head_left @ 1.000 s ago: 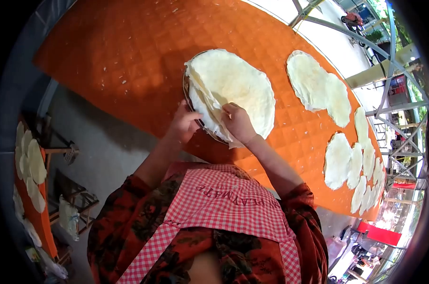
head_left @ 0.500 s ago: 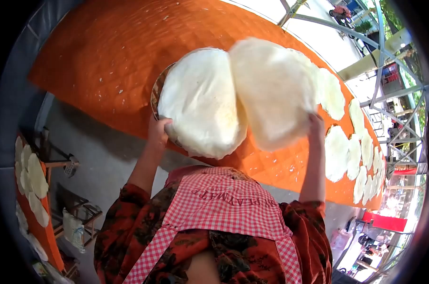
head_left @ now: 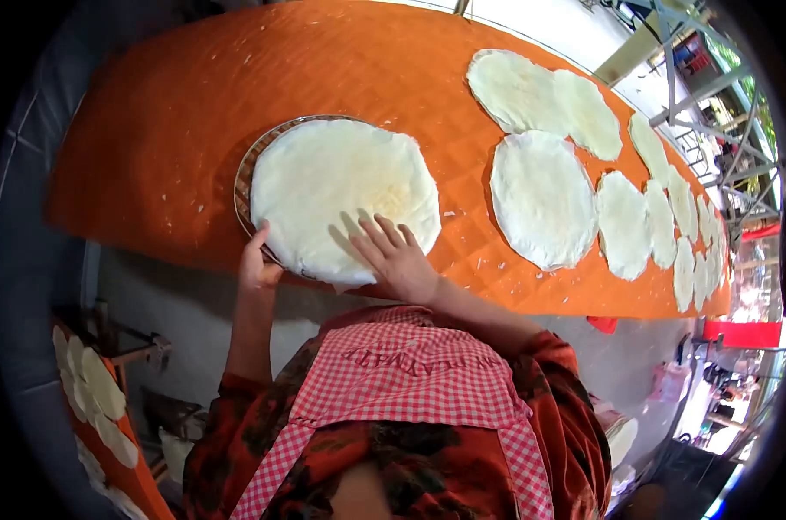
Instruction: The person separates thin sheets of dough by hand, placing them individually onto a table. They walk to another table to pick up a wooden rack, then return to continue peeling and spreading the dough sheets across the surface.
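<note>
A round woven tray [head_left: 244,192] sits near the front edge of the orange table, carrying a pile of thin pale dough sheets [head_left: 332,178] that covers most of it. My left hand [head_left: 261,263] grips the tray's rim at its near left side, thumb on top by the sheets. Over the near right part of the pile, my right hand [head_left: 401,264] is open with fingers spread, close above the top sheet and casting a shadow on it. To the right, a single round dough sheet [head_left: 544,199] lies flat on the table.
More dough sheets [head_left: 514,91] lie in rows along the right side of the orange table [head_left: 167,130]. At lower left, a second orange surface [head_left: 137,433] carries further sheets. Metal framework [head_left: 714,95] stands beyond the table's right end.
My right hand has let go of the sheet it held out to the right, which now lies on the table, and has come back over the pile. The left hand stays at the tray's rim.
</note>
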`<state>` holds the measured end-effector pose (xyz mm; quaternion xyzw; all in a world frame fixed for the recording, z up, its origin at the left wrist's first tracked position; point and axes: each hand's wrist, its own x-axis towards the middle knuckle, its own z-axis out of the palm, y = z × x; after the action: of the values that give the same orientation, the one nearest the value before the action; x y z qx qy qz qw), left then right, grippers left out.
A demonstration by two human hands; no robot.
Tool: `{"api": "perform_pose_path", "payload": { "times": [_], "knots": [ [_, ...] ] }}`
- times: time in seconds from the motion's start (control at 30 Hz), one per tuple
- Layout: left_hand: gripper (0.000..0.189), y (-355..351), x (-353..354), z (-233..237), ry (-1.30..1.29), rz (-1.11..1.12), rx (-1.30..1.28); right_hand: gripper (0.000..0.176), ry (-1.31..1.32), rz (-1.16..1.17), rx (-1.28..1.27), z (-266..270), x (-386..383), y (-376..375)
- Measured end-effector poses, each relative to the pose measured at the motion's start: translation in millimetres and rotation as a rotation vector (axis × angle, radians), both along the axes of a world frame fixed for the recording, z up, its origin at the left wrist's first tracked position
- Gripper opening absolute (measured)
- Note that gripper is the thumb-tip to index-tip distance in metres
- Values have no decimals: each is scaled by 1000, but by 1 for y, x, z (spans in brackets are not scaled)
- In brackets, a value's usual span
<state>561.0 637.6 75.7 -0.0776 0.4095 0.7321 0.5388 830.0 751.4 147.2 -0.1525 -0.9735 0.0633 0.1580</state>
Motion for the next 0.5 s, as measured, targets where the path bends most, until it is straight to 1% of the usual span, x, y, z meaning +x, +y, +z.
{"api": "perform_pose_path", "payload": {
  "times": [0.1, 0.13, 0.17, 0.2, 0.23, 0.27, 0.3, 0.33, 0.37, 0.4, 0.43, 0.47, 0.5],
  "knots": [
    [57, -3, -2, 36, 19, 128, -2, 46, 160, 159, -108, -2, -9, 13],
    [61, -7, -9, 32, 64, 120, -2, 41, 208, 215, -147, -2, -10, 15],
    [61, -13, -17, 27, 99, 140, -61, 36, 127, 229, -282, -1, -13, 19],
    [61, -19, -23, 23, 133, 158, -113, 32, 47, 241, -412, 2, -17, 25],
    [61, -21, -17, 30, 145, 148, -87, 27, -32, 244, -534, 6, -23, 31],
    [61, -23, -11, 37, 157, 139, -60, 16, 38, 172, -489, -10, -36, 39],
    [55, -29, -12, 34, 244, 140, -23, 15, 134, 110, -544, 0, -47, 48],
    [48, -59, -70, -51, 222, -57, 321, 14, 232, 53, -603, 15, -55, 58],
    [45, -43, -24, 14, 198, 250, -68, 16, 228, -25, -733, 42, -63, 76],
    [46, -65, -47, -14, 197, 232, -13, 17, 373, -116, -711, 57, -67, 94],
    [44, -69, -32, 12, 269, 308, -78, 18, 513, -193, -755, 60, -77, 128],
    [42, -71, -17, 41, 341, 382, -137, 18, 563, -256, -854, 70, -75, 157],
    [39, -81, -24, 41, 399, 399, -160, 18, 623, -289, -976, 73, -69, 172]
  ]
}}
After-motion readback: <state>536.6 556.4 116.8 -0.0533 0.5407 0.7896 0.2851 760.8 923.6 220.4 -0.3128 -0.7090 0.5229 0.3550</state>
